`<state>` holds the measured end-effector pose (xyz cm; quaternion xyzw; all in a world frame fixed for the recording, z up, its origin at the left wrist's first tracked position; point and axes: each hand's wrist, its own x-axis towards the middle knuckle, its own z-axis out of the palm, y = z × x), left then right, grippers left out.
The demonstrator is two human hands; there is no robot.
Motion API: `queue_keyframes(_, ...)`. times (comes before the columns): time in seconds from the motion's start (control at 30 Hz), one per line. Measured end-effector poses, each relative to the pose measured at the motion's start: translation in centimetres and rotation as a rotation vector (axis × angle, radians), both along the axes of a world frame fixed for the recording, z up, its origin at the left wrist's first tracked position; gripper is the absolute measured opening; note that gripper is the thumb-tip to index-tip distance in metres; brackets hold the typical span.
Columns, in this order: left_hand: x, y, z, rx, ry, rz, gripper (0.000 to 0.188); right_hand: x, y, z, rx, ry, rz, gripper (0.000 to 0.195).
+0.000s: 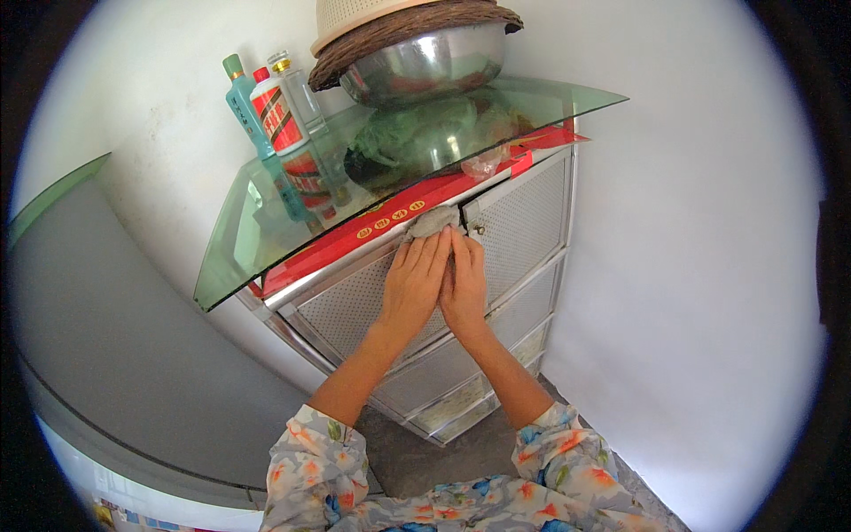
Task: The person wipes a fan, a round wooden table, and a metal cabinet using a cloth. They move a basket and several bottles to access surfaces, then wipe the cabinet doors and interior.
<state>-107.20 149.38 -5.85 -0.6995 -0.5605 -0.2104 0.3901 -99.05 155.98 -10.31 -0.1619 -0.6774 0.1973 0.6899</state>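
Observation:
A grey cloth (433, 222) lies bunched against the upper front of a metal cabinet (346, 307) with perforated door panels. My left hand (413, 282) presses on the cloth with fingers together, close to the top rail. Beside it, my right hand (463, 279) touches the lower right part of the cloth, its fingertips meeting those of the left hand. How much cloth lies under the right palm is hidden. Just right of the fingertips is a small door knob (479, 229) on the right-hand door, which stands slightly ajar.
A glass top (266, 229) overhangs the cabinet, its corners jutting out. On it stand several bottles (282, 116) and a steel basin (429, 63) under a wicker tray (412, 30) and plastic colander (359, 16). Red printed card (319, 259) lies beneath the glass. White walls adjoin; a grey panel is left.

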Motion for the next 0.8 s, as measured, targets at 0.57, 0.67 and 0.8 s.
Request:
queue_keyframes(0.57, 0.7, -0.2, 0.3, -0.029, -0.007, 0.001, 0.059, -0.6, 1.4, -1.5, 0.018, -0.147, 0.047, 0.060)
queue_keyframes(0.67, -0.1, -0.6, -2.0, -0.144, -0.070, 0.065, 0.056, -0.7, 0.9, -4.2, 0.011, -0.205, 0.023, 0.059)
queue_keyframes(0.8, -0.8, -4.6, -9.1, -0.256, -0.103, 0.119, 0.061, 0.0, -2.3, -10.7, -0.077, -0.467, 0.095, 0.062)
